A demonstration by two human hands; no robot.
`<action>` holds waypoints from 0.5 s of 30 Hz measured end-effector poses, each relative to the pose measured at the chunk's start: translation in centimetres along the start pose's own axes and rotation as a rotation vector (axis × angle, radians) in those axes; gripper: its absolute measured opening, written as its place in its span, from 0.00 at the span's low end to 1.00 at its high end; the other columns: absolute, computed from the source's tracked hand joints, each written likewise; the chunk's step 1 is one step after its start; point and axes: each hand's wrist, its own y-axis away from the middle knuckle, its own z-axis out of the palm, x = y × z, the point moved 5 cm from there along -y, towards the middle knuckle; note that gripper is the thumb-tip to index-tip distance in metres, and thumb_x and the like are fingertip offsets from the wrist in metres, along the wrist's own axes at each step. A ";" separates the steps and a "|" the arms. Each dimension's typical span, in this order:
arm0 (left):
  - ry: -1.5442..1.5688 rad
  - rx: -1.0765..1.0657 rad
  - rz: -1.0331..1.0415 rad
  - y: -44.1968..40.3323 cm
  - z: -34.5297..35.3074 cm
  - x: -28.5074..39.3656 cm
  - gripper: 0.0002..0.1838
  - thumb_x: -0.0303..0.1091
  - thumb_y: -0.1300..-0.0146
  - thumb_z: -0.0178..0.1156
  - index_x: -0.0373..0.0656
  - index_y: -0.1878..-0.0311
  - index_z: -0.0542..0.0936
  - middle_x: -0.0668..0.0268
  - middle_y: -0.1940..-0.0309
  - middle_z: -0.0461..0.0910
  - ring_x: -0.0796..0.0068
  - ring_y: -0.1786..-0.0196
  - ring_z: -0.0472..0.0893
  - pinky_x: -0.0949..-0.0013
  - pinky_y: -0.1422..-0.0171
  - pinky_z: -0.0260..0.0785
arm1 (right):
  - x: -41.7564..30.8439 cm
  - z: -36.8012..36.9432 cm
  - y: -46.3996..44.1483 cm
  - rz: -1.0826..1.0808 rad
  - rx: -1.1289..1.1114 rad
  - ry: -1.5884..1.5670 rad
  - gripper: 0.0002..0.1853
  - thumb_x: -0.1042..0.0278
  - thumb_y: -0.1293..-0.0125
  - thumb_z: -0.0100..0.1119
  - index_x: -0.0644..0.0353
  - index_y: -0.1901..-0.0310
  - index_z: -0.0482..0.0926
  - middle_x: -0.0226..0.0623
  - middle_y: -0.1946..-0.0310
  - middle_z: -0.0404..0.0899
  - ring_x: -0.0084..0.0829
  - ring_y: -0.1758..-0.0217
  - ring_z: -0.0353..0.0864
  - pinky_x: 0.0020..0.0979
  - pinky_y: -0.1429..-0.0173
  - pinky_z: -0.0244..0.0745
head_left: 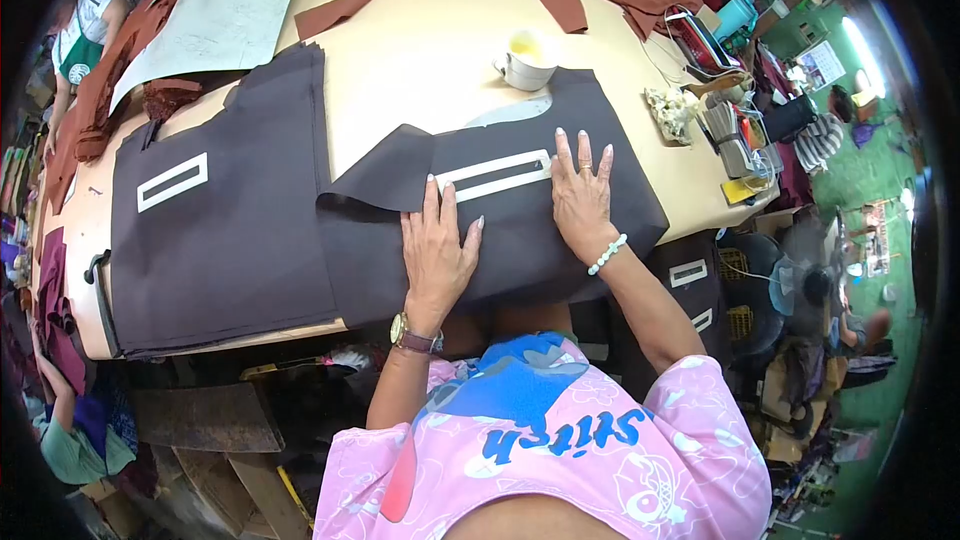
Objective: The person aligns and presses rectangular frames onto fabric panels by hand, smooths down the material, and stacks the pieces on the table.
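Cream tabletop [380, 70] bears your dark fabric panel [520, 250]: white frame [490, 168] laid on, fastening unclear, one flap [385, 172] raised. Your left hand [437, 255] and right hand [585, 202] rest at its ends, fingers loosely spread, gripping nothing.

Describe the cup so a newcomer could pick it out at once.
On the pale table, find the dark fabric under the right hand. The cup stands near that fabric's far edge, beyond the hand. It is white and rounded, handle to the left, yellowish inside, unlike the flat fabric beside it.
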 end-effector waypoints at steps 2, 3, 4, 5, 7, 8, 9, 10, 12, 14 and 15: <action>0.087 0.046 -0.031 -0.1 -0.4 -0.3 0.29 0.36 0.43 0.59 0.32 0.39 0.66 0.46 0.38 0.62 0.49 0.42 0.67 0.54 0.35 0.56 | 0.1 0.5 -0.4 -0.015 -0.071 0.012 0.26 0.69 0.41 0.50 0.57 0.38 0.65 0.40 0.30 0.46 0.49 0.28 0.45 0.60 0.30 0.39; 0.138 0.072 -0.049 -0.1 -0.7 -0.4 0.30 0.34 0.43 0.59 0.32 0.39 0.65 0.46 0.38 0.62 0.49 0.41 0.67 0.55 0.35 0.56 | 0.3 0.6 -0.5 -0.022 -0.098 0.019 0.28 0.68 0.40 0.49 0.56 0.36 0.62 0.41 0.30 0.46 0.49 0.28 0.44 0.59 0.30 0.37; 0.188 0.095 -0.067 -0.1 -0.9 -0.5 0.30 0.32 0.44 0.60 0.32 0.39 0.65 0.46 0.37 0.62 0.49 0.40 0.66 0.56 0.35 0.57 | 0.4 0.8 -0.5 -0.028 -0.127 0.024 0.30 0.67 0.39 0.48 0.55 0.34 0.59 0.41 0.29 0.45 0.49 0.27 0.43 0.59 0.29 0.35; 0.207 0.103 -0.081 -0.1 -1.0 -0.6 0.30 0.30 0.44 0.59 0.33 0.38 0.64 0.47 0.37 0.61 0.49 0.37 0.64 0.56 0.34 0.57 | 0.4 0.8 -0.5 -0.038 -0.133 0.032 0.30 0.67 0.39 0.48 0.54 0.33 0.58 0.41 0.29 0.45 0.49 0.27 0.43 0.59 0.29 0.35; 0.233 0.132 -0.072 -0.2 -1.2 -0.6 0.29 0.29 0.44 0.58 0.32 0.39 0.65 0.45 0.38 0.62 0.46 0.39 0.65 0.55 0.35 0.57 | 0.3 0.9 -0.4 -0.058 -0.145 0.048 0.32 0.67 0.39 0.48 0.51 0.32 0.55 0.39 0.29 0.44 0.49 0.27 0.43 0.58 0.29 0.35; 0.245 0.146 -0.067 -0.2 -1.3 -0.6 0.29 0.29 0.45 0.57 0.31 0.39 0.65 0.44 0.38 0.62 0.45 0.40 0.66 0.54 0.35 0.57 | 0.2 0.9 -0.4 -0.064 -0.133 0.037 0.32 0.68 0.39 0.48 0.51 0.32 0.55 0.39 0.29 0.45 0.48 0.27 0.43 0.58 0.29 0.35; 0.255 0.143 -0.076 -0.2 -1.3 -0.6 0.29 0.28 0.45 0.57 0.32 0.39 0.65 0.46 0.38 0.62 0.47 0.39 0.65 0.55 0.34 0.57 | -0.1 0.8 -0.5 -0.071 -0.122 0.024 0.32 0.69 0.39 0.48 0.51 0.32 0.55 0.38 0.29 0.45 0.48 0.27 0.44 0.58 0.29 0.36; 0.265 0.141 -0.085 -0.2 -1.4 -0.7 0.29 0.27 0.44 0.57 0.33 0.38 0.64 0.47 0.38 0.62 0.49 0.37 0.64 0.56 0.33 0.56 | -0.5 0.7 -0.5 -0.079 -0.109 0.012 0.32 0.71 0.40 0.48 0.51 0.32 0.55 0.38 0.30 0.46 0.48 0.27 0.44 0.58 0.29 0.37; 0.276 0.163 -0.084 -0.2 -1.5 -0.8 0.29 0.26 0.44 0.56 0.34 0.38 0.64 0.48 0.37 0.63 0.51 0.36 0.64 0.57 0.32 0.56 | -0.9 0.3 -0.6 -0.090 -0.127 0.007 0.32 0.70 0.39 0.47 0.51 0.32 0.54 0.37 0.30 0.46 0.47 0.27 0.45 0.57 0.29 0.37; 0.281 0.210 -0.062 -0.1 -1.7 -0.9 0.29 0.25 0.45 0.56 0.34 0.38 0.64 0.48 0.38 0.63 0.51 0.36 0.64 0.57 0.32 0.55 | -1.4 0.1 -0.6 -0.107 -0.131 0.019 0.32 0.69 0.39 0.47 0.51 0.32 0.54 0.37 0.30 0.46 0.47 0.27 0.44 0.57 0.29 0.36; 0.282 0.219 -0.060 -0.1 -1.7 -0.9 0.29 0.25 0.45 0.56 0.34 0.38 0.64 0.48 0.38 0.63 0.51 0.36 0.64 0.58 0.32 0.55 | -1.7 0.1 -0.5 -0.117 -0.124 0.035 0.32 0.68 0.38 0.47 0.50 0.31 0.54 0.37 0.30 0.47 0.48 0.27 0.44 0.57 0.29 0.36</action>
